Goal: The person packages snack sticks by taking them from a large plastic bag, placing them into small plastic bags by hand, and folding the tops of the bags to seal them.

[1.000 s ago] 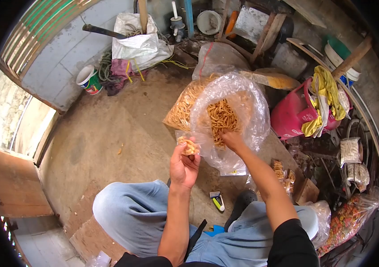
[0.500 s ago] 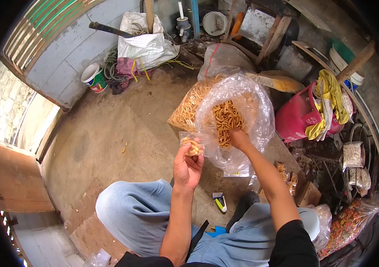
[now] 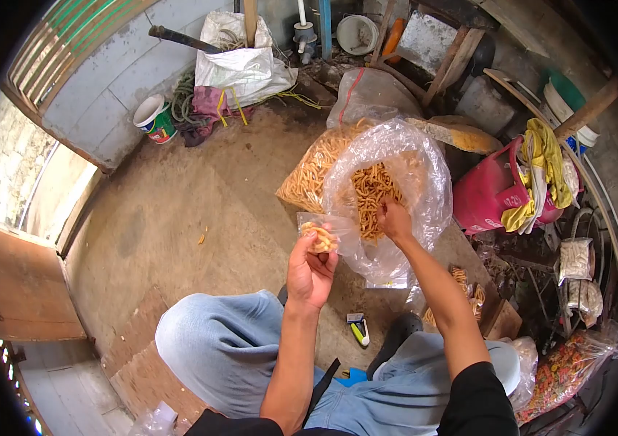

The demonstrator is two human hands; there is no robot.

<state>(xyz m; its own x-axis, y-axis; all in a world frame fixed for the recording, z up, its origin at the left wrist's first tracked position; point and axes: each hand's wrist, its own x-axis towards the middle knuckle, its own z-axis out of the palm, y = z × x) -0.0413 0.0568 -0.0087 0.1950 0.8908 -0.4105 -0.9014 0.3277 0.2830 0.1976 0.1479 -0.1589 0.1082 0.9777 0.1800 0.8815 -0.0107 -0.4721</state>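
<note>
A small clear bag with pale curled snacks [image 3: 322, 238] is held upright between the thumb and fingers of my left hand [image 3: 310, 270]. To its right a large clear plastic bag [image 3: 429, 192] lies wide open, with brown stick snacks [image 3: 373, 190] inside. My right hand [image 3: 395, 219] is in its mouth, at the right side of the snacks, fingers bent down and together; what they hold, if anything, is too small to make out. A second full bag of snacks [image 3: 309, 174] leans against the large bag on the left.
On the floor near my shoe [image 3: 396, 340] lies a green and white tool [image 3: 360, 333]. Small filled packs [image 3: 477, 299] lie right of my right forearm. A red gas cylinder [image 3: 487, 192] with yellow cloth stands at the right. A paint bucket [image 3: 154, 118] stands back left.
My right hand has lifted slightly and shifted right within the large bag's mouth. My left hand still holds the small bag. The whole view has shifted a little.
</note>
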